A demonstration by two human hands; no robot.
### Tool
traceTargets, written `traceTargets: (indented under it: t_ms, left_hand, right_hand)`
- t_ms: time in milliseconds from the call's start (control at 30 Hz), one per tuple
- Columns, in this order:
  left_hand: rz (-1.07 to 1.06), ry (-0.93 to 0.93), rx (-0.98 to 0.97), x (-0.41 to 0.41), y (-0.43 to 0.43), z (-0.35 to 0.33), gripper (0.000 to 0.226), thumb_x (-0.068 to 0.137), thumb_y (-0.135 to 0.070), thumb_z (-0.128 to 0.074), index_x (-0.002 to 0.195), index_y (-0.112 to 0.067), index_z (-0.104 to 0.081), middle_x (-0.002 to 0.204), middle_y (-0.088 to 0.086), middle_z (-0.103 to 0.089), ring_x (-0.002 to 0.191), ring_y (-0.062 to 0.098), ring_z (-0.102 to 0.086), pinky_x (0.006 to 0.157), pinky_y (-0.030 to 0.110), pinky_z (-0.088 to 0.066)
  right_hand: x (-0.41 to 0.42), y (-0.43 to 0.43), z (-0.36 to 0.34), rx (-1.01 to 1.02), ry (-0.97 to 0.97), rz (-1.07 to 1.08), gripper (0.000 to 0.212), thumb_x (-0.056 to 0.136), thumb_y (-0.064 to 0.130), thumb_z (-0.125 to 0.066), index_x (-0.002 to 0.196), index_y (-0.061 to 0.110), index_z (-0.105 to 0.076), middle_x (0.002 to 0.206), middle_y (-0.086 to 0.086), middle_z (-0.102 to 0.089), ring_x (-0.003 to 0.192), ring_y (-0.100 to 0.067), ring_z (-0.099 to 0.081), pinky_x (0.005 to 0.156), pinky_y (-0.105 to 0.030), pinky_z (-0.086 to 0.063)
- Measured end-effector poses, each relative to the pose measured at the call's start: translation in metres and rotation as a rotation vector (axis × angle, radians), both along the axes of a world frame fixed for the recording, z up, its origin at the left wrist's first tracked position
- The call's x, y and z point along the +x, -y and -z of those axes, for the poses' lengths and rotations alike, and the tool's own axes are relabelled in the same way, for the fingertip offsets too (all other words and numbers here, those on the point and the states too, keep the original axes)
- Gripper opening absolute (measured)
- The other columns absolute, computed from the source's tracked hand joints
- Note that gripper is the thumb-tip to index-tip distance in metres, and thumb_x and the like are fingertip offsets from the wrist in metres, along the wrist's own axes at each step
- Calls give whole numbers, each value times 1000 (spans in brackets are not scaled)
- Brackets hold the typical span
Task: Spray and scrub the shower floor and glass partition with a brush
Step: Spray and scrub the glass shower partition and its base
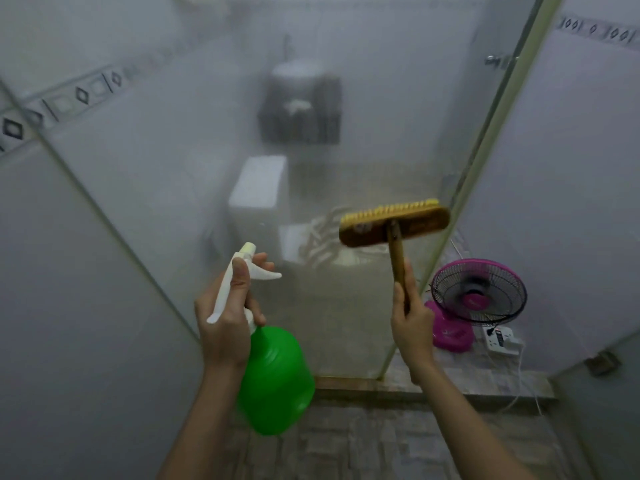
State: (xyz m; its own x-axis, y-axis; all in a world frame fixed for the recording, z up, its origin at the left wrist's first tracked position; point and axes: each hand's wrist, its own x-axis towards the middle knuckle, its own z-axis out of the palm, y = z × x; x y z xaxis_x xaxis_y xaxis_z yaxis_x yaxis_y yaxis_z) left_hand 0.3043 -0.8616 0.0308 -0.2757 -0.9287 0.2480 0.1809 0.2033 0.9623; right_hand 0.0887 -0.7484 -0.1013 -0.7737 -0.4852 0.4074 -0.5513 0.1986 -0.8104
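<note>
My left hand (227, 317) grips the white trigger head of a green spray bottle (275, 379), nozzle pointing up at the frosted glass partition (194, 161). My right hand (412, 323) holds the wooden handle of a scrub brush (394, 223). The brush head is raised level, yellow bristles turned toward the glass near the partition's right metal edge (485, 161). The grey tiled shower floor (363, 441) lies below, at the foot of the glass.
A pink table fan (479, 292) stands on a raised ledge to the right, beside a white power strip (502, 341) with a trailing cord. A toilet and a dark cabinet show blurred through the glass. White tiled walls close in on both sides.
</note>
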Motion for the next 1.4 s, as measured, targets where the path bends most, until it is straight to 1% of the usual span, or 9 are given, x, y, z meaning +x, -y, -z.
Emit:
traceTargets:
  t_ms: [267,500,700,800,1000,1133,1200,1300,1400]
  left_hand:
    - [-74,22,-7,15,7,-14,39,95,-54,-47,113,-28,-70,96,-9,-77,40,11,-43,41,22,-40]
    - [-119,17,-40,45,26,-27,40,97,-45,-46,113,-20,-72,93,-5,-77,38,11,-42,40,21,-39]
    - [-164,42,-110,66,44,-34,34,99,-45,-45,102,-26,-73,82,-15,-76,40,9,-45,43,20,-41]
    - [-175,24,-91,76,55,-35,36,99,-47,-46,102,-24,-74,79,-14,-75,39,9,-45,42,21,-41]
    - [-170,79,54,74,82,-25,50,98,-50,-50,68,-17,-71,57,0,-68,33,13,-44,44,24,-41]
    - [-96,53,33,67,82,-33,39,95,-53,-50,66,-45,-74,61,-1,-69,36,13,-44,44,25,-42]
    - [-56,48,25,63,84,-38,40,96,-52,-50,65,-45,-74,65,0,-70,37,14,-44,47,27,-42]
    - [-81,61,39,62,89,-42,49,93,-55,-52,56,-27,-69,58,7,-65,35,15,-44,48,28,-40]
    - [-159,63,11,72,92,-43,48,95,-56,-50,65,-23,-69,61,7,-67,36,16,-45,48,28,-41]
  right_hand:
    - [14,87,-125,46,-409,-98,54,100,25,-48,149,28,-26,57,4,-48,40,-8,-38,38,-21,-27]
    - [37,42,-93,126,-245,-25,51,100,37,-40,148,39,-22,62,16,-53,41,0,-39,39,-23,-31]
    - [74,163,-186,79,-549,-157,49,101,36,-37,149,29,-30,57,-9,-57,43,-27,-52,41,-37,-42]
    - [46,125,-153,109,-607,-87,49,98,34,-42,146,27,-38,60,-12,-61,44,-33,-55,40,-32,-34]
    - [27,61,-107,204,-500,-10,56,96,17,-56,148,20,-35,56,10,-39,37,1,-27,38,-14,-15]
    - [33,69,-115,213,-497,-41,56,95,15,-57,147,18,-37,63,11,-40,41,3,-25,41,-13,-14]
    - [33,66,-110,218,-459,-44,53,97,20,-53,148,19,-36,60,12,-37,41,4,-26,41,-16,-16]
    - [39,68,-108,186,-447,-27,53,97,30,-46,148,26,-33,59,12,-42,41,-2,-33,40,-22,-22]
    - [53,104,-121,143,-515,-22,50,97,37,-41,146,30,-34,67,-8,-64,46,-28,-55,43,-31,-37]
